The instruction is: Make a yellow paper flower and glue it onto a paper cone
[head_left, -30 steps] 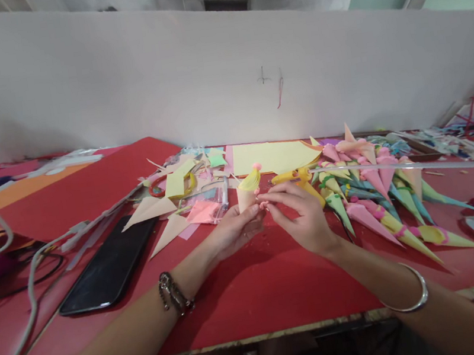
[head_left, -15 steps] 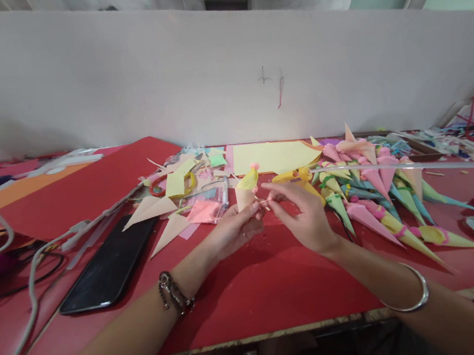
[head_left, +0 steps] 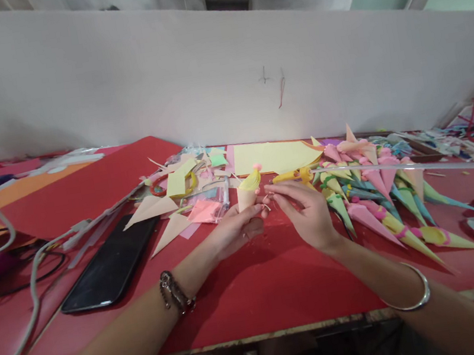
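My left hand (head_left: 240, 225) is closed around the lower part of a peach paper cone (head_left: 246, 197), which has a yellow top (head_left: 250, 180) and a small pink ball at its tip. A thin pale pink strand (head_left: 267, 205) hangs by the cone, between my two hands. Close to its right, my right hand (head_left: 308, 211) has thumb and index finger near the strand; its fingertips seem to pinch a bit of it, though this is too small to be sure. A yellow glue gun (head_left: 293, 176) lies just behind my right hand.
Many finished-looking paper cones (head_left: 371, 216) are piled at the right. A black phone (head_left: 109, 266), loose peach cones (head_left: 169, 231) and paper scraps (head_left: 204, 210) lie at the left. Yellow sheets (head_left: 272, 156) rest by the white partition (head_left: 204, 81). A white cable (head_left: 34, 287) crosses the left side.
My right fingertips have moved slightly away from my left hand, and the strand between them now looks curled. The cone stays in my left hand.
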`<state>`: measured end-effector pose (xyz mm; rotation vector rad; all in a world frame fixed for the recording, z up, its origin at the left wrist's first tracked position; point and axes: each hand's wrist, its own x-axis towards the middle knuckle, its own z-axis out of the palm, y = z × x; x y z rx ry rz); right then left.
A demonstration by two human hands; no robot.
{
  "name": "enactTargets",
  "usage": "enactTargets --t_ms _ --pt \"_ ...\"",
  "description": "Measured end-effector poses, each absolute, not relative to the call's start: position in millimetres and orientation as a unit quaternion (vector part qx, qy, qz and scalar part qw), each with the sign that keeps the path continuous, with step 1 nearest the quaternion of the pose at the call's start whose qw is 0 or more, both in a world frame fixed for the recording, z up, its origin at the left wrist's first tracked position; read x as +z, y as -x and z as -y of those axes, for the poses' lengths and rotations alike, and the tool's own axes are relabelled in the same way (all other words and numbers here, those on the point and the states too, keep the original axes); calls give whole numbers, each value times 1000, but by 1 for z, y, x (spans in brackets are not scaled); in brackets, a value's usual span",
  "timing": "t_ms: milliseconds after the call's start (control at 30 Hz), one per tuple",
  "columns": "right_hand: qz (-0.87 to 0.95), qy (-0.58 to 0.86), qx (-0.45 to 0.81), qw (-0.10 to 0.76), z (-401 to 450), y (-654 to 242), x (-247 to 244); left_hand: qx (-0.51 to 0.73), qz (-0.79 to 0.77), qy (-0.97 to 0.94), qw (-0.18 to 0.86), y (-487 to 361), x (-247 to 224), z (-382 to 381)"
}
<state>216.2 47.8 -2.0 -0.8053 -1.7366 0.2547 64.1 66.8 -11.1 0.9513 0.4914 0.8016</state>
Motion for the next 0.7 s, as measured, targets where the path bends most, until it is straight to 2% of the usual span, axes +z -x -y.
enactTargets --t_ms 267,567,700 --pt "751 343 100 555 -46 -215 -1 362 -223 -462 779 -64 -12 -65" --pt "714 358 161 580 -45 -215 -5 368 -233 -465 770 -65 -11 -65" --pt "732 346 127 573 -44 -215 -2 367 -225 -471 770 -65 -11 -65"
